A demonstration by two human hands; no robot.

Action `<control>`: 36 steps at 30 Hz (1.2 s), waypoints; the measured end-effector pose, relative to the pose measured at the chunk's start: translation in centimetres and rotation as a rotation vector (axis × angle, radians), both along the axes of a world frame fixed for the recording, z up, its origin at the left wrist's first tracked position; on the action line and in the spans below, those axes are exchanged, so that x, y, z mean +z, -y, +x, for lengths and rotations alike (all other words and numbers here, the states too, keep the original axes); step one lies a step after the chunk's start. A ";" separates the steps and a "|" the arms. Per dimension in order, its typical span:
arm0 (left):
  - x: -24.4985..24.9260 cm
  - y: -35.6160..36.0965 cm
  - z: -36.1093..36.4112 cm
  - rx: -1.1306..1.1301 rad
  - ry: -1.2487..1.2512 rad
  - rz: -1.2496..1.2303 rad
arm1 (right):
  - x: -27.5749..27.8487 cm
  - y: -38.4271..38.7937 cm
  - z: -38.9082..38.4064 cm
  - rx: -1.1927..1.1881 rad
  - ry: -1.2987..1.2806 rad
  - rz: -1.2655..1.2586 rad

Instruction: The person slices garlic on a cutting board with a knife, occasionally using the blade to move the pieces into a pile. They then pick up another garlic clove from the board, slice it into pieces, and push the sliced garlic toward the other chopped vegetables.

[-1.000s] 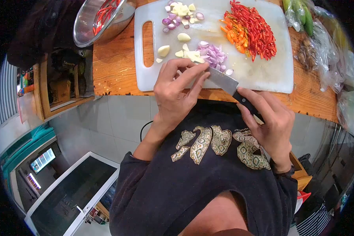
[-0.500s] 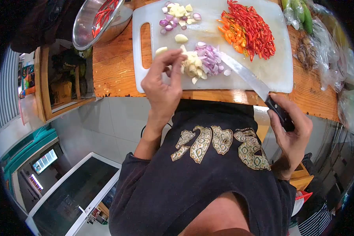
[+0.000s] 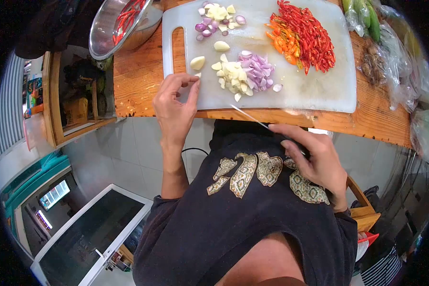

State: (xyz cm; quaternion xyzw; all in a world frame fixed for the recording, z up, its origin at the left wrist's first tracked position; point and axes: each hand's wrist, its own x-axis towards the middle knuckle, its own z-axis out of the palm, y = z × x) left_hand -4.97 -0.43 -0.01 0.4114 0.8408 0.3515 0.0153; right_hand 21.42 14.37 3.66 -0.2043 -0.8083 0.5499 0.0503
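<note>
My left hand [image 3: 175, 107] is at the left front of the white cutting board [image 3: 314, 97], thumb and forefinger pinched on a small garlic clove [image 3: 198, 75] that is mostly covered. Just above it lies a bigger peeled clove [image 3: 198, 62], with another whole garlic clove farther back. My right hand [image 3: 317, 159] grips a knife [image 3: 249, 115] by its dark handle; the blade points left over the board's front edge, seen nearly edge-on. Chopped garlic [image 3: 233, 77] and sliced shallots [image 3: 258, 71] form a pile between the hands, beyond the blade.
Sliced red chilies [image 3: 314, 40] and orange chilies [image 3: 284, 42] are heaped at the board's back right. More garlic and shallot pieces [image 3: 219, 16] lie at the back left. A metal bowl [image 3: 100, 33] holds red chilies. Plastic bags [image 3: 393, 62] line the wooden table's [image 3: 136, 81] right side.
My left hand has moved left from the garlic pile to the cloves near the board's handle slot. The knife has come off the board, swinging left and toward my body with my right hand.
</note>
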 end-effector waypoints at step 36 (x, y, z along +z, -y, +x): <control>1.5 -2.1 0.4 -0.242 0.155 -0.027 | 2.8 0.1 0.4 -0.184 0.063 0.022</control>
